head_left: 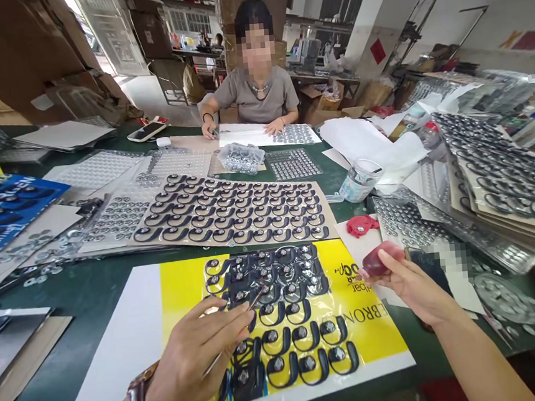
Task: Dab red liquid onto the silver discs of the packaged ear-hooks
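My left hand (pixel 194 350) pinches a thin pointed metal tool (pixel 257 297), perhaps tweezers. Its tip hovers over rows of black hook-shaped pieces (pixel 302 333) with silvery round centres, laid on a yellow and white printed sheet (pixel 375 334). Part of the lower-left rows is hidden behind that hand. Over the sheet's right edge, my right hand (pixel 408 278) is closed around a smooth dark red lump (pixel 380 258). Beyond it, a crumpled bright red piece (pixel 362 225) with a small shiny disc lies on pale card.
Behind the sheet lies a brown card (pixel 325 220) of similar hooks. A white cup (pixel 360 178) stands at right, near stacked hook cards (pixel 503 167). Trays of small discs (pixel 122 219) lie left. Across the green table, a person in a grey shirt (pixel 261 95) works on another sheet.
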`<state>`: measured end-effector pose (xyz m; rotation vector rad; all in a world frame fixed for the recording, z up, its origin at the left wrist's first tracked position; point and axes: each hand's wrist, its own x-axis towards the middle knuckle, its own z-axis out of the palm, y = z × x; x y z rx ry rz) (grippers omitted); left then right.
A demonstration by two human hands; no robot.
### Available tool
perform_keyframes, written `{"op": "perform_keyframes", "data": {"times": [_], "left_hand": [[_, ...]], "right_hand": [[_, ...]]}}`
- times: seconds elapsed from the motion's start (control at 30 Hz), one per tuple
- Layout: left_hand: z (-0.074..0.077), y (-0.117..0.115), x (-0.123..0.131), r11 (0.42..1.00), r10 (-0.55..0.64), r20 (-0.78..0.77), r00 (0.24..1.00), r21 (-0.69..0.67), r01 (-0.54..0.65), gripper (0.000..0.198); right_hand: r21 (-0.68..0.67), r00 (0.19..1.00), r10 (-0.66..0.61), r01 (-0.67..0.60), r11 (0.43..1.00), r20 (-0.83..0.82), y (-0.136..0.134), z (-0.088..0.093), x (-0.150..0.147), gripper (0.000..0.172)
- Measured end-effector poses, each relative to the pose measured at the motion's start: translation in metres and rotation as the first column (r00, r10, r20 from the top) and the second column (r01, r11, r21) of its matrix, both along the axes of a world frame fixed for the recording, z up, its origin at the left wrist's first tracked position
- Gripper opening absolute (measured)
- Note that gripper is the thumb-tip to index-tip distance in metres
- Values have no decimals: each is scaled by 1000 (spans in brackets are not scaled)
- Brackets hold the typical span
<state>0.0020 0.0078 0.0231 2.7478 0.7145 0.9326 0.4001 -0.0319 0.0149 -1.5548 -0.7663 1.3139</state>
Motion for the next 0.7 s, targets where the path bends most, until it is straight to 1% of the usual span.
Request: {"op": "perform_keyframes", "data": {"times": [0.07,0.17,0.27,0.37,0.43,0.53,0.6,0.67,0.7], "left_hand": [[-2,-15,-4,1000,-15,0,1000,-1,15,31],[-4,-32,-5,998,-57,-4,998,-12,57,31],[-7,-44,-2,996,-90,-18,996,-29,90,32],[-11,-53,-1,995,-98,-33,995,-33,96,31],[-14,-58,-2,993,-117,-57,991,-32,116,32],[-18,-64,-3,991,-135,-68,989,-32,133,32],[-18,-66,-2,991,-134,-54,990,-27,132,30],[-17,-67,0,990,-143,-43,989,-17,142,28],[-15,-67,2,989,-150,-41,988,-12,149,26]], "right_hand": [[6,1000,-13,13,1000,22,-7,-5,-2,41],[40,999,-36,35,999,36,-9,-5,-11,38],[60,999,-35,33,998,33,-9,-4,-22,36],[80,999,-20,17,997,41,-17,-5,-33,35],[104,995,-77,70,992,63,-28,-8,-38,33],[120,970,-232,223,967,67,-48,-12,-37,31],[117,951,-307,300,947,47,-57,-14,-35,33],[119,941,-338,335,934,2,-63,-14,-35,35],[118,943,-331,332,936,-30,-64,-13,-36,36]]}}
